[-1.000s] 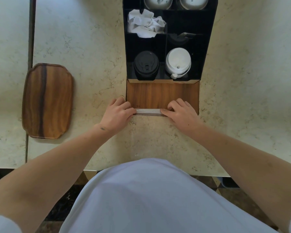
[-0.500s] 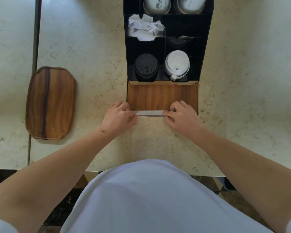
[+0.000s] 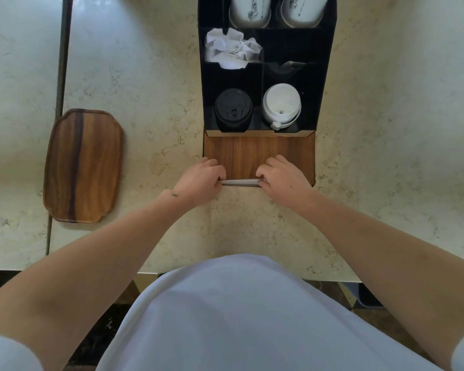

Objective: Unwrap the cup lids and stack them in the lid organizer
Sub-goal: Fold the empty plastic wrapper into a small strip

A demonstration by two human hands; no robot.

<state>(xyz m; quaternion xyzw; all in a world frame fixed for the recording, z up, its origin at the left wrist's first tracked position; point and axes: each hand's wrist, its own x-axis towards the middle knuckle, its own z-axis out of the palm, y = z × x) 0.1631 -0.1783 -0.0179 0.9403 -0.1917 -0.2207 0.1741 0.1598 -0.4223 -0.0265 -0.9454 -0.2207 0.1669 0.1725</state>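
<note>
Worktop (image 3: 145, 76) of pale stone carries the black lid organizer (image 3: 324, 76), with black lids (image 3: 233, 109) and white lids (image 3: 281, 104) stacked in its near compartments. Left hand (image 3: 198, 180) and right hand (image 3: 284, 178) each pinch one end of a thin grey strip (image 3: 240, 182) at the organizer's wooden front; it looks light and stiff, best held by its ends.

Organizer (image 3: 324, 76): black walls and dividers, brown wood-grain front panel (image 3: 252, 153). Inside, nearest that panel: black lid stack (image 3: 233, 109), white lid stack (image 3: 281, 105). Behind the black stack: crumpled white wrap (image 3: 232, 48). Farthest back: two white cups (image 3: 249, 9) with dark printed markings. Left of organizer: brown tray (image 3: 82, 166), dark stripe in grain. Under all: cream counter (image 3: 145, 76), faint grey-brown veining.
</note>
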